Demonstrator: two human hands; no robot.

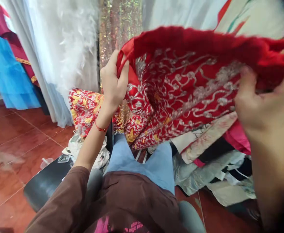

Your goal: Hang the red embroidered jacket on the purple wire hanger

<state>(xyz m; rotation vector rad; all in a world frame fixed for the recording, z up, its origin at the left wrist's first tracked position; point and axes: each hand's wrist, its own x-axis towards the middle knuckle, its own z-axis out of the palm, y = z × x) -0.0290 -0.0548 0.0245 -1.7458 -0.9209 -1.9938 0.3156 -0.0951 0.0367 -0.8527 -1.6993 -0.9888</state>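
A red garment [180,84] with silver and gold embroidery hangs stretched between my two hands, over my knees. My left hand [115,79] grips its folded plain red edge at the left end, with a red string bracelet on the wrist. At the right, my right hand [265,94] is closed on the same edge, slightly blurred. The garment's plain red border runs along the top, and its embroidered part droops toward my lap. Another part of red cloth with yellow embroidery [85,110] shows beyond my left forearm.
White feathery and sheer gowns [76,48], a gold sequinned cloth [120,22] and a blue ruffled dress [11,77] hang ahead. A black seat [47,181] stands at the left on the red tiled floor [6,194]. Piled fabrics [205,168] lie at the right.
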